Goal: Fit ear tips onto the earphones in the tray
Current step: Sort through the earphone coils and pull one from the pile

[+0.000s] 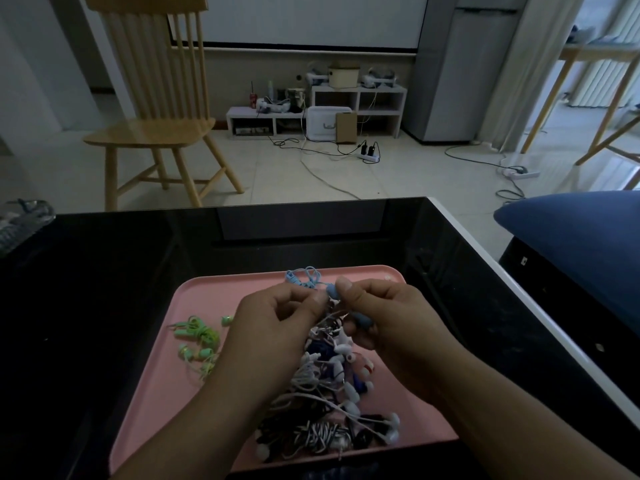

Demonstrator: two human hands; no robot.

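- Earphones [332, 393] lie tangled in a heap at lower centre of the pink tray [194, 299], likely so each can be pulled out in turn.
- Green set [197, 341] sits apart at tray left.
- Right hand [384, 317] pinches a blue earbud [331, 289] above the heap; left hand [277, 320] pinches at its tip, probably seating an ear tip.
- Table [104, 289] is glossy black; a chair [156, 98] stands upper left on pale tile.

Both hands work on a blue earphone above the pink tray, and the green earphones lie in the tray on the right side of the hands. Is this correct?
Not quite. In the head view the green earphones lie in the pink tray to the left of the hands, not the right. The rest holds: the left hand and right hand work on a blue earphone above the tray.
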